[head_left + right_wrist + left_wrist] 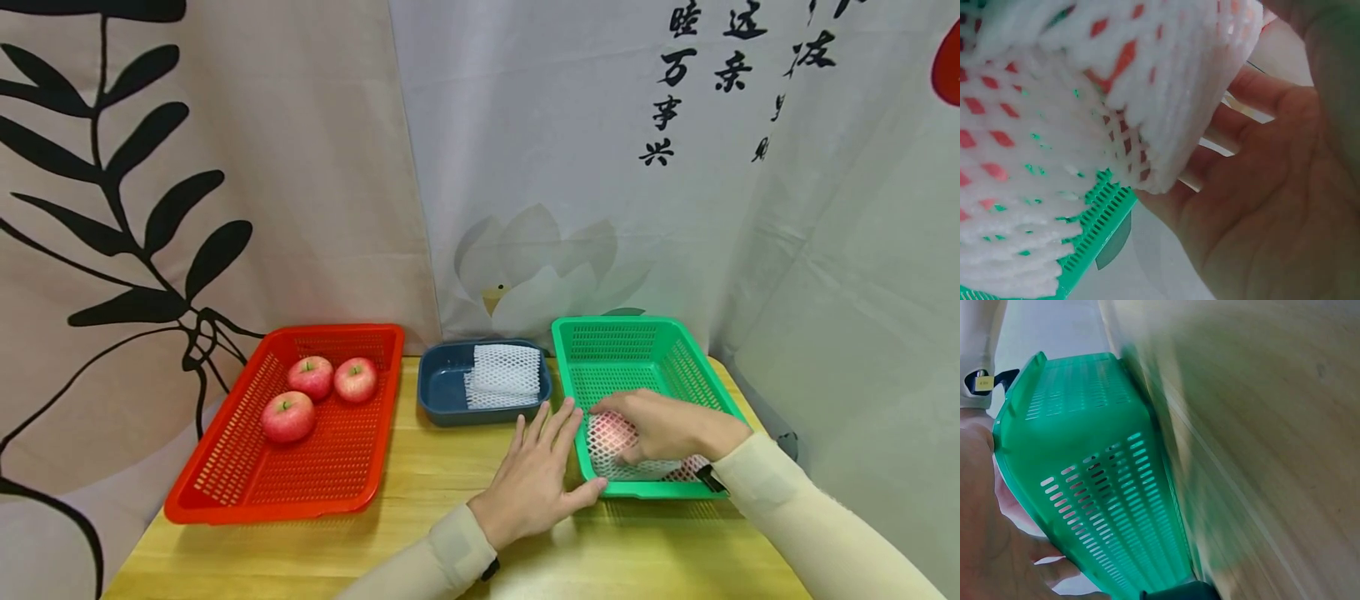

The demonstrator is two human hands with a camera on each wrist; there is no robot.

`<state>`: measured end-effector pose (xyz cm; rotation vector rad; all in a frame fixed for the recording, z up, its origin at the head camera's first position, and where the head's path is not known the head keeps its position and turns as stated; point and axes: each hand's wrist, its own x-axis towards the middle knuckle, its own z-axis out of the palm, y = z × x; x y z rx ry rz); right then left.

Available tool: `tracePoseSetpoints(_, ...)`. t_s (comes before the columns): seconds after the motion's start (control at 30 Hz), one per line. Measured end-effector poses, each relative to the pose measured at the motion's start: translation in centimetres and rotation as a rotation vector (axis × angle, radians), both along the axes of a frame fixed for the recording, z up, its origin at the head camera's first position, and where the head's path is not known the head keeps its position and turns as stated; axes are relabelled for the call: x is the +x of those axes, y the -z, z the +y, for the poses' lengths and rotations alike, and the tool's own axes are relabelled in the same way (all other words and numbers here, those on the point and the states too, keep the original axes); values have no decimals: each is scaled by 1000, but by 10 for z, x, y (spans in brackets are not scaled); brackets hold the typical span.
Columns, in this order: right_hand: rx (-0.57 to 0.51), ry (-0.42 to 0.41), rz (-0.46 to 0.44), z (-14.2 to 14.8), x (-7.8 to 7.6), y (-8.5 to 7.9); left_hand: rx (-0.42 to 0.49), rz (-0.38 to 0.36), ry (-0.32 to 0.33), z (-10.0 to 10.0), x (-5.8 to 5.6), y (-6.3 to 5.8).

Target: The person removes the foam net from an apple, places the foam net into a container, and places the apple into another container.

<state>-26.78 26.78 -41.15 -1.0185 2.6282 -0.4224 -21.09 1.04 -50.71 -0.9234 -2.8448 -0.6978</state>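
Inside the green basket (618,331), near its front left corner, my right hand (667,423) holds an apple (609,435) wrapped in a white foam net. In the right wrist view, the fingers curve along the foam net (1172,119) of that apple. A second netted apple (686,471) lies beside it, partly hidden under my right wrist. My left hand (528,487) has its fingers spread and fairly straight, touching the basket's left rim and front corner. In the left wrist view, that hand (997,537) is against the rim, outside the perforated wall.
A red basket (330,492) on the left holds three bare apples (288,417). Between the baskets, a dark blue tray (446,387) contains white foam nets (506,375). Everything stands on a wooden table (420,467) with a printed curtain (330,167) behind.
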Motion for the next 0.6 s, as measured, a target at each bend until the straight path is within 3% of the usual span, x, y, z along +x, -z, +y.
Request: tracePoseSetpoints(0.6, -63, 23, 195, 4, -1, -6, 17, -16, 8, -1, 1, 1)
